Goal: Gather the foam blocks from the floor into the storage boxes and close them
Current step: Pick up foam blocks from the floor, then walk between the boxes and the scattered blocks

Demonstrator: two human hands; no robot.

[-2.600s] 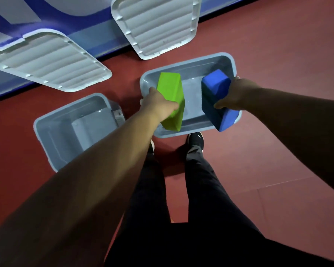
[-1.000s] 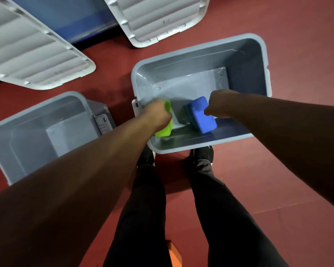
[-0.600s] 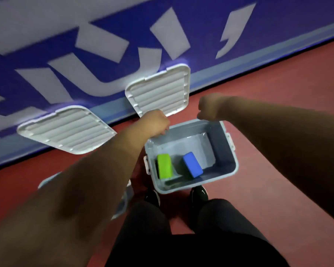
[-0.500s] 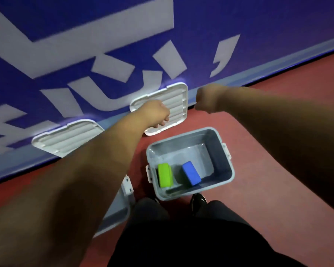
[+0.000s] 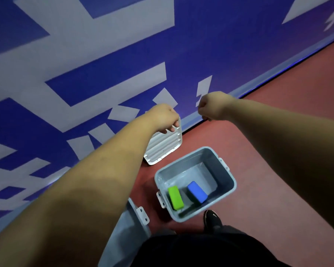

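A green foam block [image 5: 175,197] and a blue foam block [image 5: 197,191] lie side by side in the near end of an open grey storage box [image 5: 232,179] on the red floor. My left hand [image 5: 162,118] and my right hand [image 5: 212,106] are stretched out high above the box. Both have loosely curled fingers and hold nothing. My left hand overlaps the top corner of a white ribbed lid [image 5: 162,149] that leans against the wall, well below the hand.
A second open grey box [image 5: 127,228] sits at the lower left, mostly hidden by my left arm. A blue wall with pale lettering [image 5: 104,54] runs along the floor's far edge. My shoe [image 5: 212,218] stands just before the box. Bare red floor lies to the right.
Both hands set the green and blue blocks down inside the box, let go and rose away empty. The view lifted from the box toward the wall.
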